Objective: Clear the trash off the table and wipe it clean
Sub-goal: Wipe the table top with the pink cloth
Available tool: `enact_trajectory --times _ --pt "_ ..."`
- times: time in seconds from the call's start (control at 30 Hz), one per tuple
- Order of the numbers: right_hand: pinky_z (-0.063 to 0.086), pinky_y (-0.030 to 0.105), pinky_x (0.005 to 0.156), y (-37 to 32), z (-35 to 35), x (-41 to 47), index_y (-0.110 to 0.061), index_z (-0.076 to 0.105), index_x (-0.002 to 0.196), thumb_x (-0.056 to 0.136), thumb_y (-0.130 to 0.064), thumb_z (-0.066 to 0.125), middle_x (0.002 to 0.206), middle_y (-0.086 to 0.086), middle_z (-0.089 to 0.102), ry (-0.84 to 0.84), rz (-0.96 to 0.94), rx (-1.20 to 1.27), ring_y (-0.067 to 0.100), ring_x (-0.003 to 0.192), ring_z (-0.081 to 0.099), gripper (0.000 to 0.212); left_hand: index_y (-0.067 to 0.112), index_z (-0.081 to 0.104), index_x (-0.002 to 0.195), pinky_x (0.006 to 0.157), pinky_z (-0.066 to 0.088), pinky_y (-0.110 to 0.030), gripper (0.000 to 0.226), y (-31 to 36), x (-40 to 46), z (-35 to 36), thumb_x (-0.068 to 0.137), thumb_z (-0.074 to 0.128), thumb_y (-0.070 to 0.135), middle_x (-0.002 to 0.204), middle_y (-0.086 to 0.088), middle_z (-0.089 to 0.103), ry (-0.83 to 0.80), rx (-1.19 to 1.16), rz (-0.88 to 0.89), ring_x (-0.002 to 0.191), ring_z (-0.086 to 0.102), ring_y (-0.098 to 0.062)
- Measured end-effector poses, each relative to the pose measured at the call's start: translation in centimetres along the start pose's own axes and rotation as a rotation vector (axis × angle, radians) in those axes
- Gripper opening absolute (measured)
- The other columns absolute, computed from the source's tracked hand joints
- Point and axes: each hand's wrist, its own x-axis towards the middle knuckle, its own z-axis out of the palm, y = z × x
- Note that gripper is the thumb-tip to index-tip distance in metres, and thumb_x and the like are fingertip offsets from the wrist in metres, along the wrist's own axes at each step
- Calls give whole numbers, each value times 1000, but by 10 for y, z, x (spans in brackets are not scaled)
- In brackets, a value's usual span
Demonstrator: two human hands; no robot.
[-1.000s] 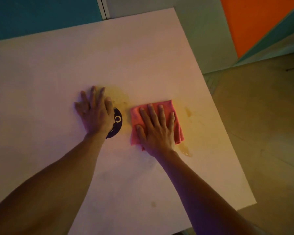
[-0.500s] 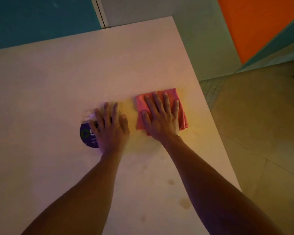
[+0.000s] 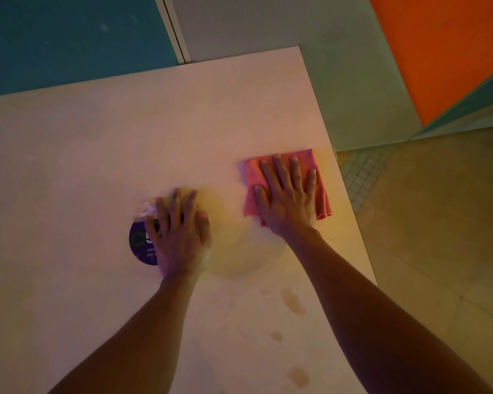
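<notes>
Nearest us, we see 3 brownish stains (image 3: 293, 304) on the pale table (image 3: 83, 172). Beyond them our left hand (image 3: 180, 237) lies flat, fingers spread, on a round purple sticker (image 3: 141, 245) with a bit of white paper (image 3: 147, 213) at its fingertips. Our right hand (image 3: 288, 200) presses, fingers spread, on the folded pink cloth (image 3: 322, 194) near the table's right edge. Farther off stand teal, grey and orange wall panels (image 3: 439, 46) above a tiled floor (image 3: 439, 223).

Cloth (image 3: 320, 191) on table (image 3: 97, 166), right of round sticker (image 3: 140, 245).
</notes>
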Motion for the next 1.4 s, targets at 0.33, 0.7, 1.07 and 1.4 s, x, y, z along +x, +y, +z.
enact_trajectory --times 0.33,0.7,1.07,1.4 --pt "4 60 119 -9 1 -37 -29 24 156 101 -55 26 163 2 23 7 99 -9 33 151 12 60 34 33 153 118 18 -57 53 -1 -1 0 101 29 44 163 1 27 -11 -10 5 151 22 -33" --pt "11 62 118 -7 -3 -179 -27 24 156 101 -51 32 164 3 19 -20 100 -78 33 152 8 61 35 28 154 117 17 -62 54 -2 -4 -8 102 22 49 165 2 21 -25 -103 47 152 17 -32" --pt "5 60 119 -7 -8 -172 -35 21 156 99 -56 28 164 -2 21 -46 173 -46 30 152 10 60 24 44 148 118 25 -57 47 -38 -51 -8 103 39 36 160 -5 35 97 -197 245 148 26 -38" --pt "8 63 118 13 -11 -118 -32 26 155 97 -56 30 162 0 25 -34 120 -50 33 150 16 62 23 48 147 118 24 -50 51 -60 -124 -18 99 38 37 158 -5 39 51 -38 125 145 34 -34"
